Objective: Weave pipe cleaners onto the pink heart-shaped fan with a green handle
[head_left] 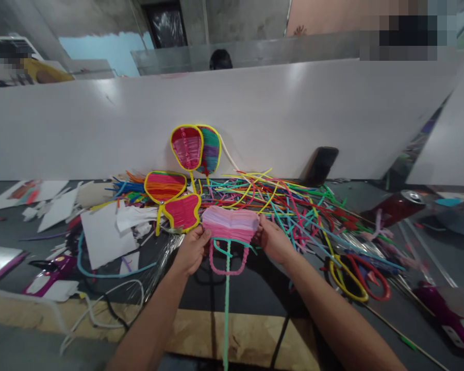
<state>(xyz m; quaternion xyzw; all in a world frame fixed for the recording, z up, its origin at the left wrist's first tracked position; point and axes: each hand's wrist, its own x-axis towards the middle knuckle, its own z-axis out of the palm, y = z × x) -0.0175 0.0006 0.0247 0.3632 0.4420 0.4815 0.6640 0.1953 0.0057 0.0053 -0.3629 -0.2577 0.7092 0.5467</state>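
Note:
Both my hands hold up a small pink and lilac woven fan made of pipe cleaners. My left hand grips its left edge and my right hand grips its right edge, fingers closed. A pink loop and a long teal stem hang from the fan's underside over the dark table. Just beyond the fan lies a heap of coloured pipe cleaners.
Finished fans: two lean on the white partition, two lie flat. White paper scraps and a purple glue gun sit left. Yellow and red scissors, a can and a phone are right.

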